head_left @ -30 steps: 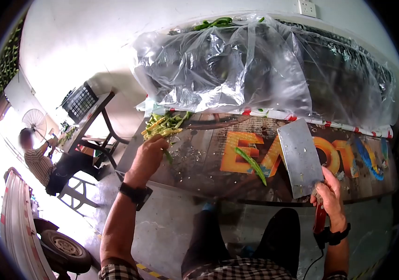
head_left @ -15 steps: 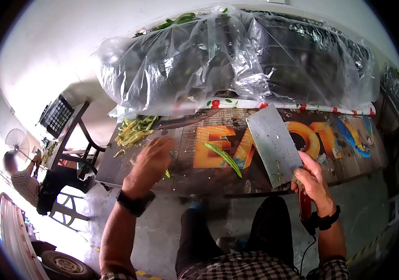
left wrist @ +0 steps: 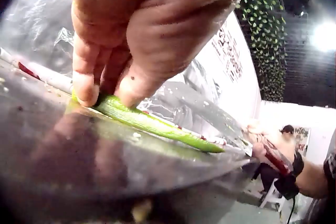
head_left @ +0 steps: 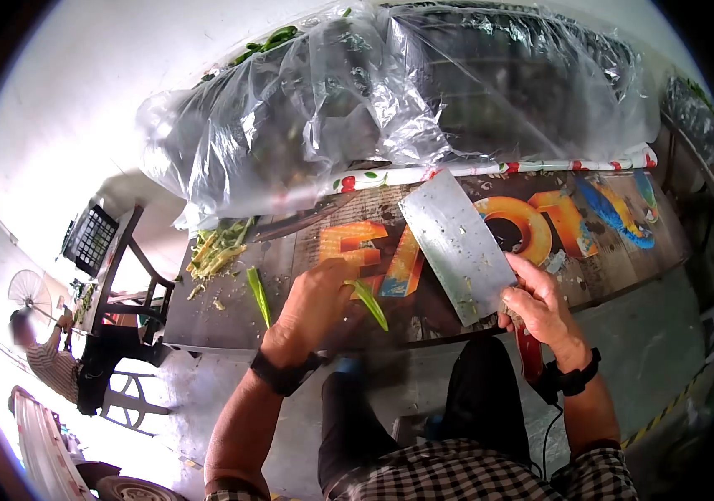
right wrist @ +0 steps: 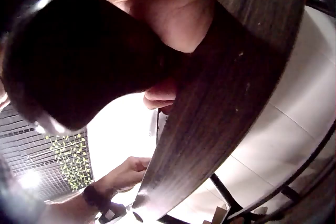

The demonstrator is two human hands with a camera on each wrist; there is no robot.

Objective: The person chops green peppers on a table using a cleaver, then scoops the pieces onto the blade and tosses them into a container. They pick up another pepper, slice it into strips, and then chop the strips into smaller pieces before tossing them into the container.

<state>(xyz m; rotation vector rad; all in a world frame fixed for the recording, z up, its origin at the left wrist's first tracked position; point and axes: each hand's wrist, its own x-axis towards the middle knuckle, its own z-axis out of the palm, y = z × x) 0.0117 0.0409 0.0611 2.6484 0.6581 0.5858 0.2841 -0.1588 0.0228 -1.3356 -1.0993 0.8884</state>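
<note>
My left hand (head_left: 317, 301) reaches over the middle of the table. Its thumb and fingertips pinch one end of a split green pepper (left wrist: 157, 125), which lies low along the tabletop in the left wrist view. Left of that hand lies another green pepper piece (head_left: 258, 295). A heap of cut pepper strips (head_left: 217, 250) sits at the table's left end. My right hand (head_left: 541, 311) grips a cleaver by its handle (head_left: 529, 355), partly hidden by the fingers. The broad blade (head_left: 457, 246) points away over the table, with small bits stuck to it.
Clear plastic sheeting (head_left: 290, 134) covers a long bulky load behind the table (head_left: 207, 321). More green peppers (head_left: 278, 37) lie on top. At far left, a person (head_left: 52, 359) sits by another table with a black crate (head_left: 90, 240).
My left hand has moved right from beside the strips, leaving one pepper piece behind and taking hold of the other. The right hand keeps the cleaver; the head view has shifted.
</note>
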